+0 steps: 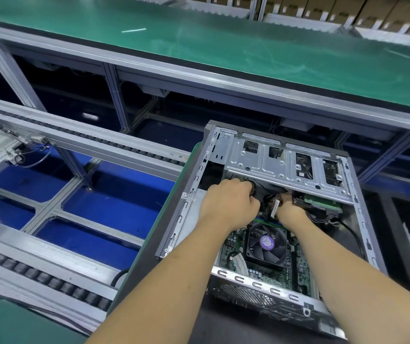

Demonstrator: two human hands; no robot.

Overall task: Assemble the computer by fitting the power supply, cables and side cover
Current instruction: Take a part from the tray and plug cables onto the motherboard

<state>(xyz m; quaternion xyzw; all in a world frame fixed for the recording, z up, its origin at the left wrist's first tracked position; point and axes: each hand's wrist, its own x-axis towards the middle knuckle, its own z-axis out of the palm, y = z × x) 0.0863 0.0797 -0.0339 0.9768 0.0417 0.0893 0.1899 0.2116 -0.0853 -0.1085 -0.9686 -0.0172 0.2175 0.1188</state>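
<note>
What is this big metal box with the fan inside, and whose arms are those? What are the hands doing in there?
There is just one picture, taken by a camera worn on a person's head, so you look down their own arms. No robot here, only two bare hands.

The metal box is a computer case lying on its side with the cover off. Inside you see the green circuit board and a round black fan with a purple sticker. Across the top sits a silver metal bracket.

The left hand is curled with its grip around something dark, but what it is stays hidden. The right hand pinches a bunch of black cables, probably to plug them in.

The case rests on a green mat. To the left run roller tracks, and beyond lies a long green bench.
</note>
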